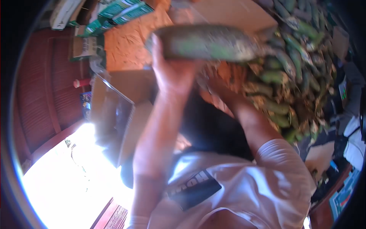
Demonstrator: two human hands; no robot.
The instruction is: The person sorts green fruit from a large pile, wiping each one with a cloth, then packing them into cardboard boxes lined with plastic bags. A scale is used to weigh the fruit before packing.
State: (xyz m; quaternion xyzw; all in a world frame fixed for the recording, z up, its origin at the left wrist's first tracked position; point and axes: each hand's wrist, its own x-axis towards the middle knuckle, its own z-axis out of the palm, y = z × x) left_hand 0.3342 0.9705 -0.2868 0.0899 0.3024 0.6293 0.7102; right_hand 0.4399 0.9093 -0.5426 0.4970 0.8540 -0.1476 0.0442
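Note:
My left hand (173,74) is wrapped around a long, thick green-brown vegetable (207,42), lifted up close to the camera. It lies nearly level across the view, with a paler, rough end toward the right. The thumb shows at its left end, while the other fingers are hidden behind it. Lower down and just right of my left wrist is my right hand (209,80), blurred and partly covered; its fingers cannot be made out. Similar vegetables with dry, papery husks form a large pile (289,84) to the right.
An open cardboard box (124,122) stands left of my left forearm. Orange sheeting (127,44) lies beyond it, with green-and-white cartons (118,13) at the upper left. A flat cardboard piece (232,15) is at the top. On the far right is a device with a green display (344,93).

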